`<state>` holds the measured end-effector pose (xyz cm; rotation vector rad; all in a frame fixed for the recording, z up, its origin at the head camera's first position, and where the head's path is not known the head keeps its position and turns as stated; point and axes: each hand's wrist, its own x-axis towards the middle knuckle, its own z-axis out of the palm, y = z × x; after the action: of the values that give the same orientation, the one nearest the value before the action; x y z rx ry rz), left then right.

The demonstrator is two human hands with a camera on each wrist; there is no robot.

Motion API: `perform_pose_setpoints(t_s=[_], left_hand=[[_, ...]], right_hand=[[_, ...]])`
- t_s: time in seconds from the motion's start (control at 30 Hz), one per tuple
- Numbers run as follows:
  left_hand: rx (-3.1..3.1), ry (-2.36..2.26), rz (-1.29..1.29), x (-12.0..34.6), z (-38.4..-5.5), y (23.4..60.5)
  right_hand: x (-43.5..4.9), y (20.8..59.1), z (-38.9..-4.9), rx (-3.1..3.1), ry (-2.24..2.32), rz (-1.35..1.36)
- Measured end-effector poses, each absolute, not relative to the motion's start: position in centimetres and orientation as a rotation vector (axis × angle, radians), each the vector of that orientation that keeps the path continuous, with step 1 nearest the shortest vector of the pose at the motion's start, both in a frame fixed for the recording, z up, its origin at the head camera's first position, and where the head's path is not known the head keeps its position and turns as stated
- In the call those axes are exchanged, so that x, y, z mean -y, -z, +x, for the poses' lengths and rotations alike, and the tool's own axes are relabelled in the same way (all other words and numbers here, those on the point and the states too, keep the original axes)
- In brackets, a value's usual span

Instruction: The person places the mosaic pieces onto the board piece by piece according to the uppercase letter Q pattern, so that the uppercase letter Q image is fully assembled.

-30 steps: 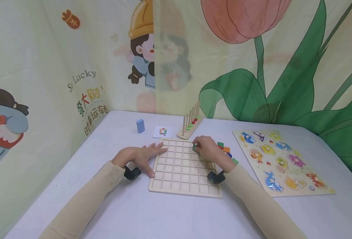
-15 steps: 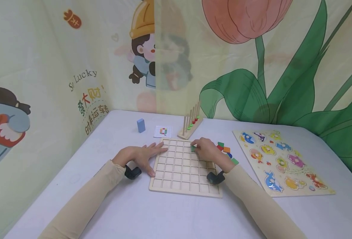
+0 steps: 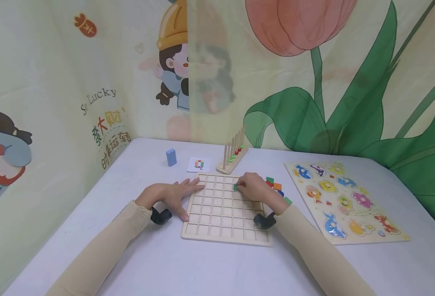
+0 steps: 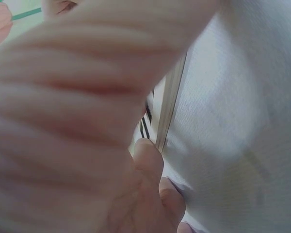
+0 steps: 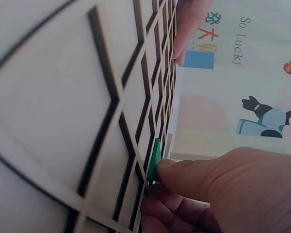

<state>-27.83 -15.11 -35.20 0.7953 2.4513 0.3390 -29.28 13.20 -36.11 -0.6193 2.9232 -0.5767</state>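
A wooden grid board (image 3: 216, 222) lies flat on the white table. My left hand (image 3: 171, 196) rests on its left edge with spread fingers, the thumb near the lower left side. Over the upper right part of the board, my right hand (image 3: 254, 187) pinches a green square tile (image 3: 235, 187) between thumb and fingers. The right wrist view shows the green tile (image 5: 155, 159) tilted against the grid ribs, the thumb on its near face. In the left wrist view, the left hand (image 4: 87, 111) fills much of the picture beside the board's edge (image 4: 170, 99).
Several loose tiles, including an orange tile (image 3: 277, 186), lie right of the board. Behind it stand a pattern card (image 3: 199, 164), a peg stand (image 3: 232, 161) with beads and a blue block (image 3: 171, 157). An animal puzzle board (image 3: 344, 205) lies at right.
My right hand has shifted slightly left and down over the board, with the green tile still pinched. The left hand keeps its place on the edge. The head view has shifted a little.
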Motion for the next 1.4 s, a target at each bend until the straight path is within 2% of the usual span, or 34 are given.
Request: perform_pose_setpoints(t_s=[0.3,0.63,1.13,1.4], left_hand=[[-2.450,-0.364,0.800,15.4,-27.9,35.6],[-2.469,-0.355,0.779,15.3,-27.9,35.5],[-2.470,-0.348,0.772,15.3,-27.7,35.3],[-2.470,-0.350,0.775,15.2,-27.8,35.2]], right_hand=[[-15.2,35.2,-29.4,-2.888,0.640,-0.659],[-19.3,32.7,-29.9,-2.882,0.640,-0.434],[-22.0,33.2,-29.9,-2.848,0.461,-0.191],[-22.0,33.8,-30.1,-2.849,0.402,-0.196]])
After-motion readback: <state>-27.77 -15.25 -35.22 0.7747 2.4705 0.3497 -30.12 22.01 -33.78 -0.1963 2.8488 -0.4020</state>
